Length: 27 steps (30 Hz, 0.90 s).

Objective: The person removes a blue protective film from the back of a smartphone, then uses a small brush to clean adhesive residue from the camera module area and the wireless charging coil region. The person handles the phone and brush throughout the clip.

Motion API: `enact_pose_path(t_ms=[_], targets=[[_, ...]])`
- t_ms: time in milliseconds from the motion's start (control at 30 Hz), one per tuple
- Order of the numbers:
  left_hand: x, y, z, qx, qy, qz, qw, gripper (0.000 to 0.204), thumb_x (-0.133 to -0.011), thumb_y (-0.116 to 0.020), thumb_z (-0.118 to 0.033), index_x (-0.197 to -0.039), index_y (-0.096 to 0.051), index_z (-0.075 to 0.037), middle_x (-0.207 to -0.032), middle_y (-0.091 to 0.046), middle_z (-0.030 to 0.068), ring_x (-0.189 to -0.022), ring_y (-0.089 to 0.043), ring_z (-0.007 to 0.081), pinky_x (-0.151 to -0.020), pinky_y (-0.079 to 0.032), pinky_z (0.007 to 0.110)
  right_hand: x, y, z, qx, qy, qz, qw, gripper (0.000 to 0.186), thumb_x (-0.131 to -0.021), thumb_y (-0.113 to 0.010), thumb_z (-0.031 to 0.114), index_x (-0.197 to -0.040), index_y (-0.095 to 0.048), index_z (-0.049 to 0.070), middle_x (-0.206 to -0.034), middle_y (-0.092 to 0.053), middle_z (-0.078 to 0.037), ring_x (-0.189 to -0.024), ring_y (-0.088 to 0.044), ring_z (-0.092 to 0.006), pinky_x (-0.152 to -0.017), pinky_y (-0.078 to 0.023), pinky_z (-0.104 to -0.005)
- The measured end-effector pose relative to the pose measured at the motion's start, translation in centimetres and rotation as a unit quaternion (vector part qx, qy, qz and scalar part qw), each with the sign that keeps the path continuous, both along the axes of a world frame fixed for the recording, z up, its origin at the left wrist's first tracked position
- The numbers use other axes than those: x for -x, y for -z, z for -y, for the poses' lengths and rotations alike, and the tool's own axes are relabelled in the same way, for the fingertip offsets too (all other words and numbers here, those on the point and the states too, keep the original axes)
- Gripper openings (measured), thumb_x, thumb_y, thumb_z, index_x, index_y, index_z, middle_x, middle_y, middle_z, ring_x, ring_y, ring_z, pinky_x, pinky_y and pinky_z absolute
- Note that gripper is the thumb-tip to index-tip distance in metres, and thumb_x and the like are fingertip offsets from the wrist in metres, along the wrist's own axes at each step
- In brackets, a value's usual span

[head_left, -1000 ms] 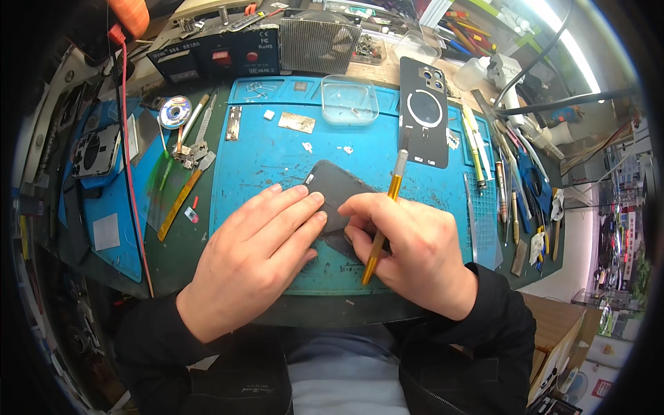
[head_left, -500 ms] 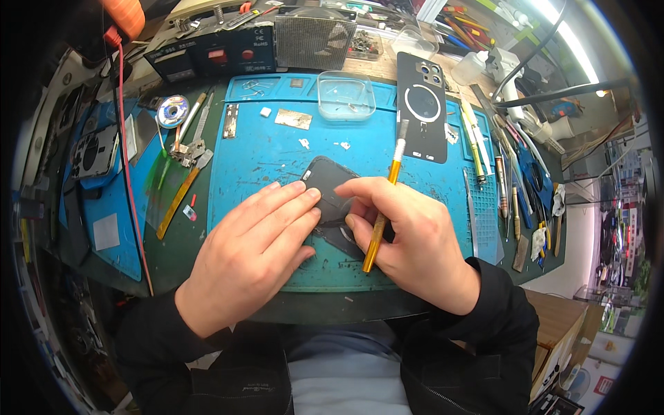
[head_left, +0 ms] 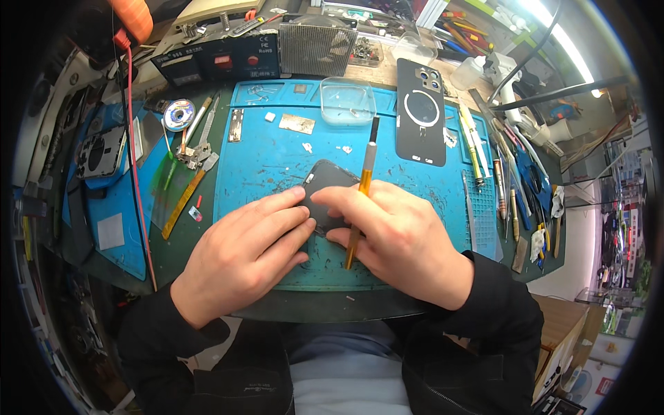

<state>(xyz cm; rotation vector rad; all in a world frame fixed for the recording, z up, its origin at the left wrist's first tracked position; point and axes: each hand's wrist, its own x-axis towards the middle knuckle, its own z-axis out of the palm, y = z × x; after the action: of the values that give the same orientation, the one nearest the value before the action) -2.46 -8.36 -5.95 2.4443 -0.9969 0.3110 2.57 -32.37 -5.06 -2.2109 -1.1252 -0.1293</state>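
A dark, flat phone panel (head_left: pixel 330 176) with rounded corners lies on the blue work mat (head_left: pixel 263 162), partly covered by both hands. My left hand (head_left: pixel 242 256) rests along the panel's left side, its fingers stretched out and close together, fingertips at the edge. In my right hand (head_left: pixel 408 238) is a slim gold-handled craft knife (head_left: pixel 364 181), with a silver collar and a dark tip pointing up and away from me. The knife lies between thumb and fingers, while the bent index finger and thumb come down at the panel's right part. What those fingertips touch is hidden.
Beyond the hands stand a clear plastic box (head_left: pixel 347 104) and a black phone back (head_left: pixel 420 114) with a white ring. Small metal pieces (head_left: pixel 297 123) lie on the mat. Hand tools (head_left: pixel 515 194) line the right; a solder spool (head_left: pixel 179 115) and a red cable (head_left: pixel 135 173) are left.
The knife has swung more upright and its tip has shifted left. My right hand has moved slightly left, over more of the panel. My left hand stays almost in place.
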Motion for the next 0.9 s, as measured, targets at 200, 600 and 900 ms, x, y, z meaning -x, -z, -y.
enact_pose_path(t_ms=[200,600,900], targets=[[0.08,-0.10,0.01,-0.019,0.004,0.026,0.999,0.044,-0.075,-0.082,-0.006,-0.117,-0.073,0.006,-0.122,-0.069,0.0155,-0.121,-0.068,0.0345,-0.100,-0.059,0.044,0.61,0.33,-0.78,0.001,0.053,0.016,0.998,0.037,-0.079,-0.082,0.002,-0.114,-0.071,0.009,-0.084,-0.071,-0.006,-0.077,-0.071,-0.0253,-0.066,-0.056,-0.0364],[0.35,0.23,-0.15,-0.029,-0.002,0.041,0.999,0.035,-0.083,-0.076,-0.010,-0.114,-0.073,0.006,-0.121,-0.070,0.0183,-0.119,-0.070,0.0338,-0.101,-0.060,0.044,0.20,0.44,-0.76,-0.053,0.092,-0.076,0.991,0.034,-0.084,-0.079,-0.002,-0.115,-0.070,0.007,-0.082,-0.071,-0.007,-0.069,-0.071,-0.0205,-0.063,-0.056,-0.0316],[0.24,0.30,-0.15,-0.032,0.000,0.034,0.999,0.043,-0.078,-0.079,-0.007,-0.120,-0.072,0.002,-0.122,-0.069,0.0177,-0.119,-0.070,0.0350,-0.101,-0.060,0.045,0.37,0.17,-0.46,-0.067,0.132,-0.150,0.977,0.032,-0.089,-0.076,-0.003,-0.119,-0.069,0.004,-0.085,-0.070,-0.007,-0.072,-0.071,-0.0148,-0.064,-0.057,-0.0279]])
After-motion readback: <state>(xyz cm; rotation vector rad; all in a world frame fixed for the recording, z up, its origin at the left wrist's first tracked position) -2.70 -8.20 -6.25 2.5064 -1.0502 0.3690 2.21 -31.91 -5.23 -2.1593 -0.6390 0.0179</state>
